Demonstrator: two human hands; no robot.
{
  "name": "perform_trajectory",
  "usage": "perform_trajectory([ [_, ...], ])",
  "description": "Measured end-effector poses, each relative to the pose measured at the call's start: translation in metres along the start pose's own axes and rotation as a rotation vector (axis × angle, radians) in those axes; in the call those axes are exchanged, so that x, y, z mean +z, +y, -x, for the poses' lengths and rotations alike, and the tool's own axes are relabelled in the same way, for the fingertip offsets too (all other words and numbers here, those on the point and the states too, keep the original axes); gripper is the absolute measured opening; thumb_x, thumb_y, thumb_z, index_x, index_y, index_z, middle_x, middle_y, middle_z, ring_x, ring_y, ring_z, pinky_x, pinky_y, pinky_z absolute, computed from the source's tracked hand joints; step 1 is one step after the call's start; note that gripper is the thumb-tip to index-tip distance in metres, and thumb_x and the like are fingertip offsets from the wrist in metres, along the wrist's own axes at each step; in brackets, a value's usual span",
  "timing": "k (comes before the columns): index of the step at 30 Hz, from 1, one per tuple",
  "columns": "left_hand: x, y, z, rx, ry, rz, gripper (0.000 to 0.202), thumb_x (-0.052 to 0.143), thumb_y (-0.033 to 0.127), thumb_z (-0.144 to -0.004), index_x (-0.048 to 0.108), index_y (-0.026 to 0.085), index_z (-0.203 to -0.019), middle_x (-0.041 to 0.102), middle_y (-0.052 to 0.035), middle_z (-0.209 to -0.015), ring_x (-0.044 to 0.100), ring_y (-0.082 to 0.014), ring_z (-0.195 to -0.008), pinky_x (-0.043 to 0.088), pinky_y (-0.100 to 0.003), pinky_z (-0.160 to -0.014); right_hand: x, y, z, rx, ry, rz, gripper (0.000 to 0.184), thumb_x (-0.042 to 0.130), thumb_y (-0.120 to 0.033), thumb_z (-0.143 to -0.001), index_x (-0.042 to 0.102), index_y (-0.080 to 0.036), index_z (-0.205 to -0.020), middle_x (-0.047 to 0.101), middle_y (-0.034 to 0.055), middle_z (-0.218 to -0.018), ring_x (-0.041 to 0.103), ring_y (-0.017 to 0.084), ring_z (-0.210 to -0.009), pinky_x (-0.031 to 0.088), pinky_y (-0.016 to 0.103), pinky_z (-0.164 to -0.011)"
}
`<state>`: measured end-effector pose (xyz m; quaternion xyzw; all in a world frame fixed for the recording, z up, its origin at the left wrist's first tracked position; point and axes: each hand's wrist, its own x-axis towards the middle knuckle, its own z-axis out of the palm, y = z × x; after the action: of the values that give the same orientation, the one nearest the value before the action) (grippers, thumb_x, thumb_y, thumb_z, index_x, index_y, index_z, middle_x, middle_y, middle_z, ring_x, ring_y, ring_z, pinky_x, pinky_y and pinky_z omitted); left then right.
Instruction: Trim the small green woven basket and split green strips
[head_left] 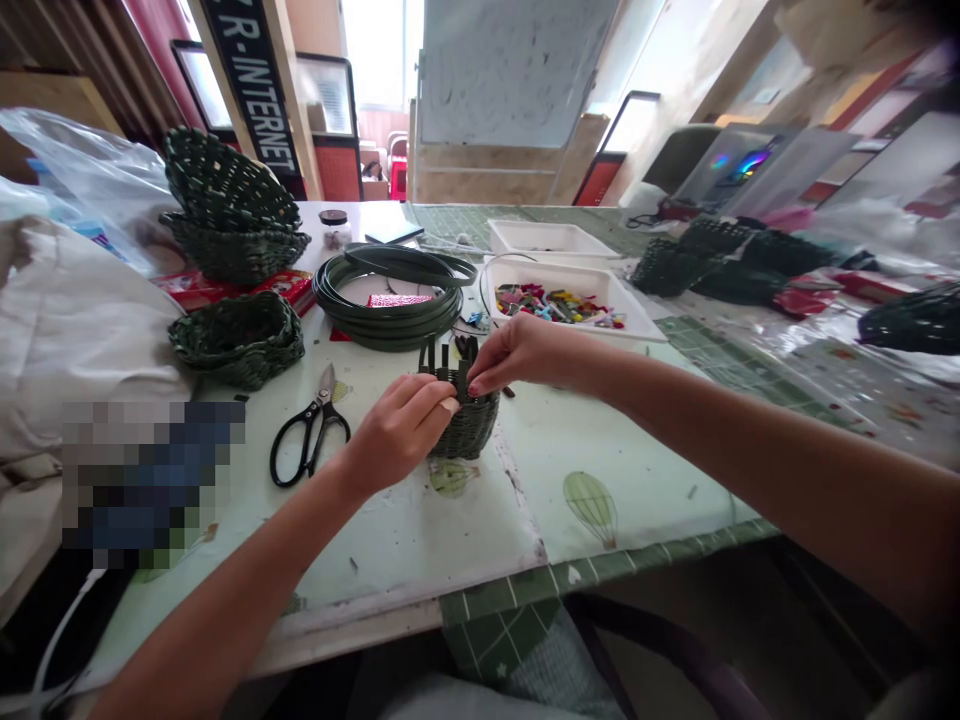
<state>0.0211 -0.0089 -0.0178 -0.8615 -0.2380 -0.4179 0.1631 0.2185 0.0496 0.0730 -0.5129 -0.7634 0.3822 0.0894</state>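
A small dark green woven basket (471,425) stands upright on the pale tablecloth (615,440) in front of me, with loose strip ends sticking up from its rim. My left hand (397,428) grips the basket's left side with curled fingers. My right hand (517,352) pinches one of the upright strips at the rim from the right. Black scissors (309,430) lie flat to the left of my left hand.
A coil of green strip (394,295) lies behind the basket. Finished green baskets (238,335) sit at the left, with more baskets (720,262) at the right. A white tray (637,322) holds colourful small pieces. Plastic bags and cloth crowd the left edge.
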Motion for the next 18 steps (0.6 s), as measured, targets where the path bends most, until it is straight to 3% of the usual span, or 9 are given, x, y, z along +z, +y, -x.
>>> perform_trajectory([
  [6, 0.000, -0.001, -0.001, -0.052, -0.010, 0.036, 0.011, 0.053, 0.009, -0.085, 0.059, 0.014, -0.093, 0.065, -0.0105, -0.095, 0.058, -0.0201, -0.090, 0.050, -0.035, -0.081, -0.002, -0.005, 0.000, -0.004, -0.031, 0.062, 0.023, 0.078, -0.033, -0.062, 0.076, -0.015, -0.076, 0.064, 0.0014, -0.063, 0.054, 0.012, -0.060, 0.038, 0.023, -0.053],
  [9, -0.002, -0.004, -0.003, -0.105, -0.018, 0.064, 0.008, 0.054, 0.011, -0.085, 0.059, 0.015, -0.090, 0.066, -0.0083, -0.093, 0.059, -0.0187, -0.086, 0.049, -0.034, -0.079, -0.001, -0.005, 0.005, -0.061, -0.012, 0.123, 0.024, 0.072, -0.036, -0.070, 0.076, -0.015, -0.081, 0.061, -0.0012, -0.060, 0.049, 0.009, -0.055, 0.034, 0.022, -0.051],
  [12, -0.003, -0.005, -0.004, -0.130, -0.024, 0.065, 0.008, 0.052, 0.014, -0.087, 0.059, 0.017, -0.090, 0.067, -0.0072, -0.095, 0.060, -0.0185, -0.087, 0.048, -0.034, -0.079, -0.002, -0.003, 0.009, -0.113, -0.036, 0.075, 0.026, 0.063, -0.034, -0.078, 0.075, -0.014, -0.089, 0.063, 0.0000, -0.066, 0.049, 0.009, -0.057, 0.037, 0.023, -0.055],
  [18, 0.001, -0.001, -0.001, -0.166, -0.026, 0.074, 0.011, 0.060, 0.024, -0.084, 0.057, 0.018, -0.092, 0.064, -0.0081, -0.099, 0.058, -0.0203, -0.090, 0.047, -0.036, -0.082, -0.005, -0.002, 0.008, -0.073, -0.058, 0.040, 0.024, 0.064, -0.025, -0.076, 0.076, -0.011, -0.092, 0.068, 0.0037, -0.070, 0.055, 0.012, -0.060, 0.042, 0.024, -0.059],
])
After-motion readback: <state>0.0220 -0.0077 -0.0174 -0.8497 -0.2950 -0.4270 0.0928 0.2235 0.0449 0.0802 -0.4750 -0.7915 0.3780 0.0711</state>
